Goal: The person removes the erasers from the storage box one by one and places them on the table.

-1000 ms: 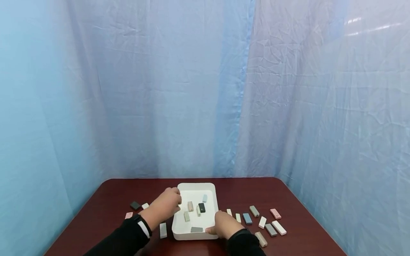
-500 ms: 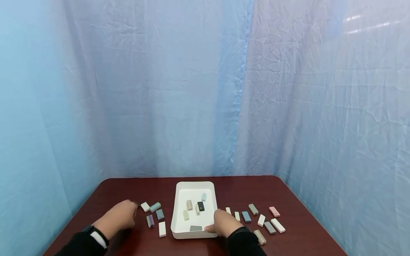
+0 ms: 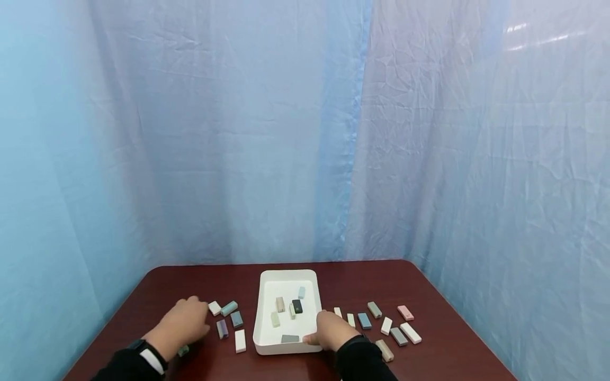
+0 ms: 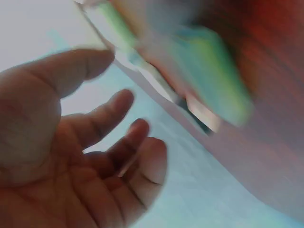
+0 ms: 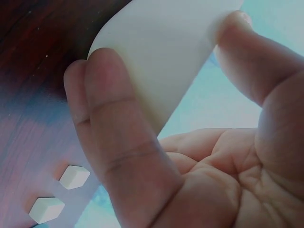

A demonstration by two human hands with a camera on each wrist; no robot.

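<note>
the right hand (image 3: 329, 332) holds the white tray (image 3: 288, 277) at its near right corner, thumb over the rim and fingers on the outer wall. the tray sits mid-table, long axis running away from the person, with a few small blocks loose inside. it looks like light, rigid, smooth plastic, so a rim pinch seems apt, though a slip is possible. the left hand (image 3: 183, 323) hovers over the table (image 3: 448, 344) left of the tray, fingers loosely spread and holding nothing, beside the scattered blocks (image 3: 236, 341).
</note>
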